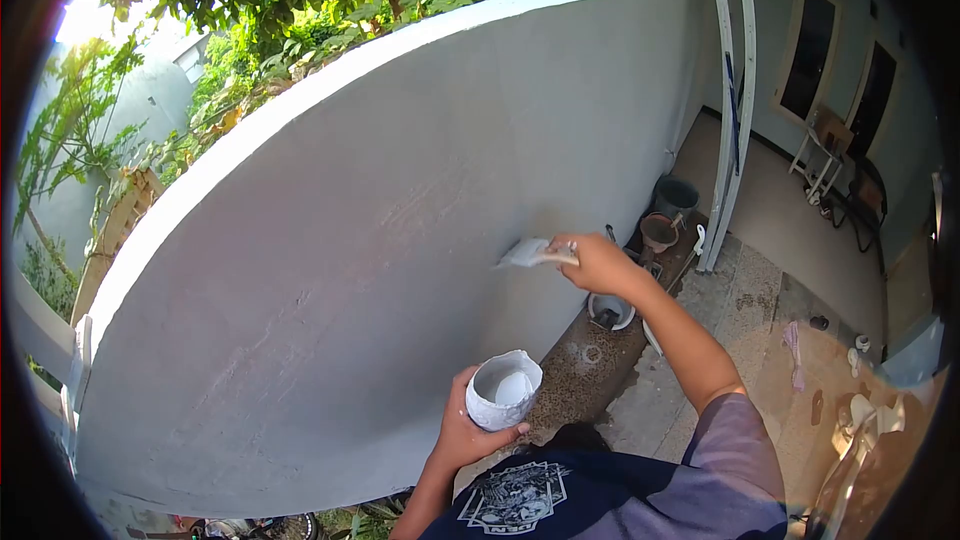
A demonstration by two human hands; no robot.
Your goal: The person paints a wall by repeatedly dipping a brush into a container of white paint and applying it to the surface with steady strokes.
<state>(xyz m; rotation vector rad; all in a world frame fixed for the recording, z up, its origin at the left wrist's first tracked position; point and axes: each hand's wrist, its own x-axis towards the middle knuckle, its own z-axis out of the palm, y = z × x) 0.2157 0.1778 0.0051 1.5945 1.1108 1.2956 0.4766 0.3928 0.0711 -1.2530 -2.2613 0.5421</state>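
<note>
Left hand (pixel 462 430), nearest, is wrapping its grip round the small paint pot (pixel 503 390), likely light but slick, best held by its body, while right hand (pixel 597 262) is pinching the brush (pixel 530 253) handle, bristles touching the far wall (pixel 350 290).

The lettering on the shirt print (pixel 513 496) is unreadable.

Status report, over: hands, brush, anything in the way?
Right hand grips brush, bristles against wall. Left hand holds cup upright, white paint inside. Pots on ground beyond, clear of brush.
</note>
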